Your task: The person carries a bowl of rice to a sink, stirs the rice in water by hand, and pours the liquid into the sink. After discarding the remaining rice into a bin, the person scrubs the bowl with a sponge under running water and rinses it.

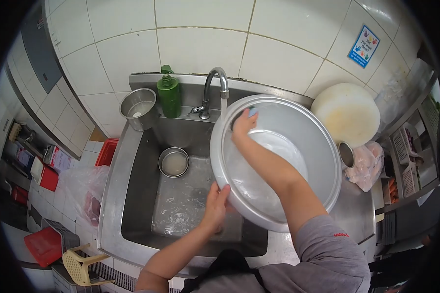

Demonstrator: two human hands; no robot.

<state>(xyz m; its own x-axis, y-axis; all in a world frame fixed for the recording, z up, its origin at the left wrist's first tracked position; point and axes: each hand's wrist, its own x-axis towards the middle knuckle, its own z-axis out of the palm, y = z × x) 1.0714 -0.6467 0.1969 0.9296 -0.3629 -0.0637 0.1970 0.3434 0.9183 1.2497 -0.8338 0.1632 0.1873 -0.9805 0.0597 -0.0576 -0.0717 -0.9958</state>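
Note:
A large round metal basin (298,146) is tilted over the right side of the sink, its open side facing me. My left hand (216,207) grips the basin's near-left rim, thumb on the edge and fingers underneath. Inside the basin, near its upper-left wall, my right hand (243,126) is closed on a sponge (252,112), of which only a bluish and dark green bit shows. Just beyond the rim stands a curved faucet (215,88), with what looks like a stream of water under its spout.
The steel sink (181,215) holds a small round pan (174,162) and shallow water. A metal pot (138,108) and green pump bottle (169,95) stand on its back-left ledge. At right are a round white board (346,115), a metal cylinder (346,155) and a bag of meat-like pieces (366,167).

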